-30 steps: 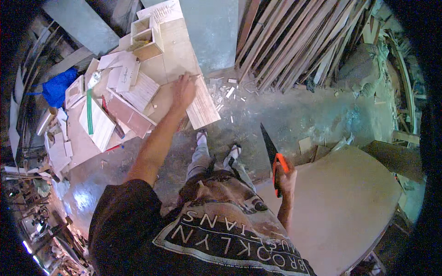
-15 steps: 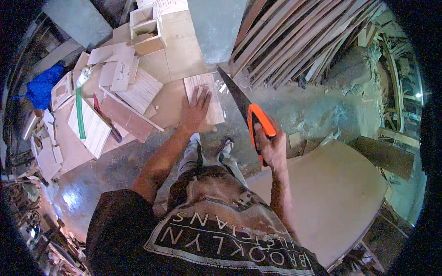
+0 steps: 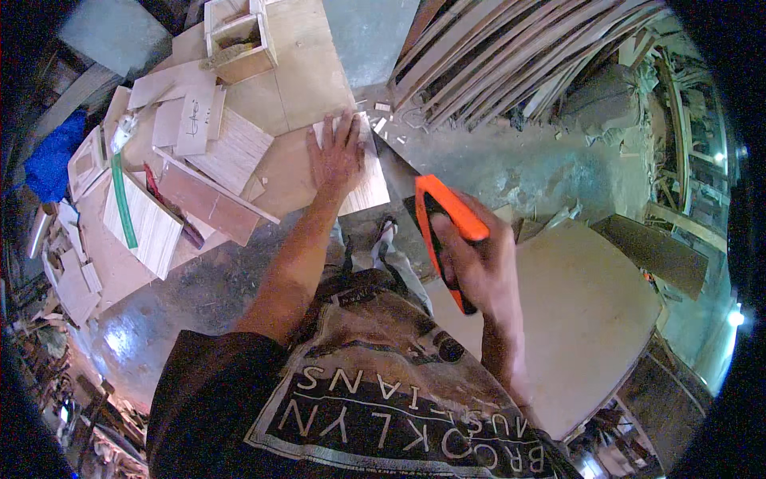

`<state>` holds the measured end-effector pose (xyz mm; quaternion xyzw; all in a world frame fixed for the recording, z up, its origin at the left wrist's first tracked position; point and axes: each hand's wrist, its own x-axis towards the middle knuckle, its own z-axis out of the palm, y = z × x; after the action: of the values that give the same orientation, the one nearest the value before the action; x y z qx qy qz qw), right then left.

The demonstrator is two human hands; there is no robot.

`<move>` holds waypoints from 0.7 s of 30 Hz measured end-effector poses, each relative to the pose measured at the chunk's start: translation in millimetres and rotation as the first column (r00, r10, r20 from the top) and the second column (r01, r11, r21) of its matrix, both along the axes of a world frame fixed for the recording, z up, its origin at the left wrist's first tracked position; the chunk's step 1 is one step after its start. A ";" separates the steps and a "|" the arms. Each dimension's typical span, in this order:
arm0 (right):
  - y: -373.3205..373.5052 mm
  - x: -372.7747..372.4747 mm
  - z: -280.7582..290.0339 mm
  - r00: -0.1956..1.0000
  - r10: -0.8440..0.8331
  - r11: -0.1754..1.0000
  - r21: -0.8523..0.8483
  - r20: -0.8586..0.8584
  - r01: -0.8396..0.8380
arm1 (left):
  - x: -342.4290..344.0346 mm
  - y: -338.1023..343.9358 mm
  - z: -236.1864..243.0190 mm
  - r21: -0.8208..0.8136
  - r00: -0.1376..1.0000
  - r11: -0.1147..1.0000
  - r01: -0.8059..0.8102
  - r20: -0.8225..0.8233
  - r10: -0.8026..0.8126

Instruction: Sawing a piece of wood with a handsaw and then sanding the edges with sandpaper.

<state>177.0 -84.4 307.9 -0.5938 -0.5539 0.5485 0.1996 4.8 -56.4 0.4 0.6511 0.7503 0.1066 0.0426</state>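
Left hand [image 3: 339, 156] rests, fingers spread, on a pale board [image 3: 373, 182] on the worktop [image 3: 297, 157]; right hand [image 3: 480, 259] grips an orange-handled saw [image 3: 448, 206].

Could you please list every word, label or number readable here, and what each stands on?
Black fabric shirt with framed print: large pale capitals, upside down, wording not copied here; lettering above, too small to read.
Flat rectangular pale wooden offcut: dark handwriting, too blurred to read.
Orange-and-black handsaw: none readable.
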 end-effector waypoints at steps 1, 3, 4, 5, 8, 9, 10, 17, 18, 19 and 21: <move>8.9 -2.1 -14.7 1.000 0.030 1.000 -0.003 0.001 -0.030 | -3.1 4.8 9.9 -0.005 1.000 1.000 0.011 0.006 -0.011; 29.3 -7.6 -37.0 0.989 0.103 0.995 0.008 0.110 -0.104 | -8.9 17.9 25.0 -0.090 0.976 0.976 0.197 0.114 -0.187; 36.9 -12.6 -44.1 0.960 0.194 0.980 0.015 0.201 -0.201 | -17.7 20.7 19.5 -0.095 0.978 0.978 0.188 0.112 -0.177; 36.0 -14.8 -42.6 0.983 0.135 0.991 -0.025 0.123 -0.133 | -27.3 24.4 12.4 -0.001 0.921 0.929 0.371 0.126 -0.368; 39.2 -16.9 -20.9 0.995 0.089 0.995 -0.052 0.042 -0.086 | -34.6 40.1 4.6 0.073 0.812 0.821 0.567 0.118 -0.572; 34.7 -16.3 -25.6 0.994 0.109 0.994 -0.015 0.029 -0.109 | -35.7 40.7 4.6 0.039 0.799 0.810 0.585 0.146 -0.584; 35.6 -21.4 -25.9 0.995 0.096 0.995 -0.019 0.031 -0.095 | -35.7 40.8 4.0 0.006 0.781 0.794 0.608 0.178 -0.599; 18.5 -30.7 -5.3 0.998 0.023 0.998 0.052 0.053 -0.026 | -40.3 60.0 -23.2 0.204 0.720 0.770 0.604 0.274 -0.638; 21.2 -33.0 -17.5 0.998 0.016 0.998 0.054 0.058 -0.019 | -38.7 61.2 -22.0 0.243 0.708 0.763 0.600 0.282 -0.647; 25.2 -33.7 -43.6 0.997 0.057 0.997 0.040 0.049 -0.059 | -36.8 64.8 -20.3 0.246 0.702 0.756 0.606 0.281 -0.654; 35.6 -28.7 -71.0 0.975 0.107 0.994 -0.013 0.194 -0.107 | -23.1 68.6 -15.7 0.288 0.686 0.777 0.560 0.364 -0.630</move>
<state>148.3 -48.7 236.8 -0.6141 -0.6012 0.4984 0.1141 -18.3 12.2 -15.2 0.8189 0.4568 0.2887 0.1935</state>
